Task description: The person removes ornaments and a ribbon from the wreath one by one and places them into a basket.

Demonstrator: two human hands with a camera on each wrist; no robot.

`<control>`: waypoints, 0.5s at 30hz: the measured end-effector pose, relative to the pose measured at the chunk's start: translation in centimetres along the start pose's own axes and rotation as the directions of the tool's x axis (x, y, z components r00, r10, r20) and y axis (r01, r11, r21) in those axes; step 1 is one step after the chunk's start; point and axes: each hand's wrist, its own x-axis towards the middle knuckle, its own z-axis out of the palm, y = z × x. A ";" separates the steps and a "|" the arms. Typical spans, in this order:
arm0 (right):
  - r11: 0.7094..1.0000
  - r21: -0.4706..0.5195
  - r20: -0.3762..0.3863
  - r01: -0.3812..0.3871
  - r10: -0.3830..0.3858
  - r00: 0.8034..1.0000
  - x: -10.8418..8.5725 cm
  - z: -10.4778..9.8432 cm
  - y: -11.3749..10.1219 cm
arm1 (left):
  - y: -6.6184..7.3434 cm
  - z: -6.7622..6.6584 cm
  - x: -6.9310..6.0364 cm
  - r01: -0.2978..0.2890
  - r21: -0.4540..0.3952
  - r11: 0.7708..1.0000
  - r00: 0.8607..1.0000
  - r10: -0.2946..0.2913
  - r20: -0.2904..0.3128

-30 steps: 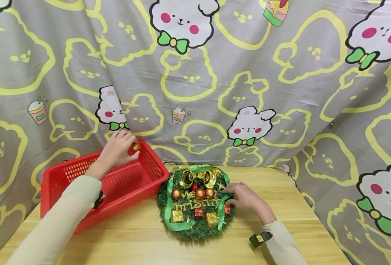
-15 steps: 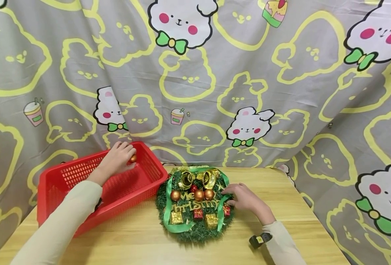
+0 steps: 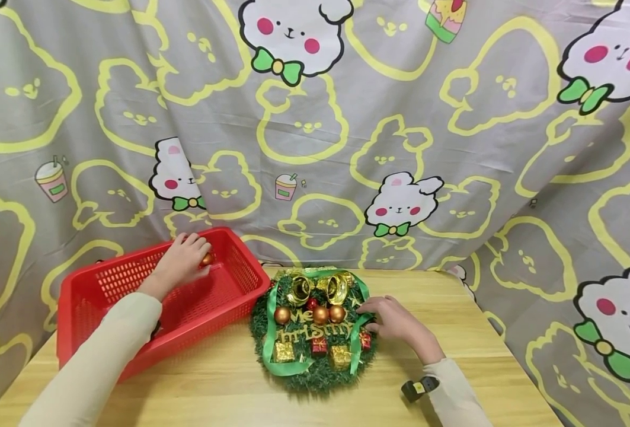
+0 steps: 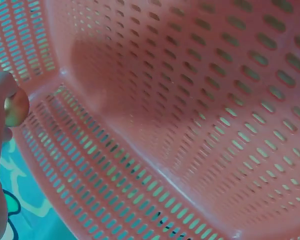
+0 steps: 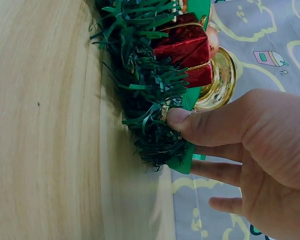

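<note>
My left hand [image 3: 182,261] is inside the red basket [image 3: 240,249], pinching a copper-coloured Christmas ball [image 3: 205,260]. The left wrist view shows the ball [image 4: 17,108] at the fingertips, near the perforated basket wall [image 4: 190,100]. My right hand [image 3: 395,320] rests at the right edge of a green Christmas wreath [image 3: 315,379]. In the right wrist view, the thumb of my right hand [image 5: 240,150] touches the wreath's side, while its fairly straight fingers reach behind a green ribbon [image 5: 182,162]; their tips are partly hidden.
The wreath carries gold bells [image 3: 338,289], copper balls [image 3: 282,315], gold lettering [image 3: 315,330] and small gift boxes [image 3: 340,357]. It lies on a wooden table [image 3: 229,385], close to the basket's right end. A patterned curtain [image 3: 315,178] hangs behind.
My left hand has lowered into the basket and shifted slightly left with the ball. The right hand stays at the wreath.
</note>
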 end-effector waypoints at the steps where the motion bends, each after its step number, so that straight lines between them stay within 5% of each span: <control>1: 1.000 0.003 -0.002 0.000 0.000 1.000 0.0 0.0 0.0 | -0.1 0.0 -0.1 0.004 0.000 1.000 1.000 -0.004 0.001; 8: 1.000 0.006 -0.012 0.022 -0.022 1.000 0.0 -0.1 -0.2 | -0.4 0.1 -0.7 0.018 0.016 1.000 0.998 -0.019 0.064; 15: 1.000 0.022 -0.009 0.005 -0.005 1.000 -0.1 -0.1 -0.2 | -0.5 0.2 -1.0 -0.032 0.061 0.998 0.992 0.024 0.124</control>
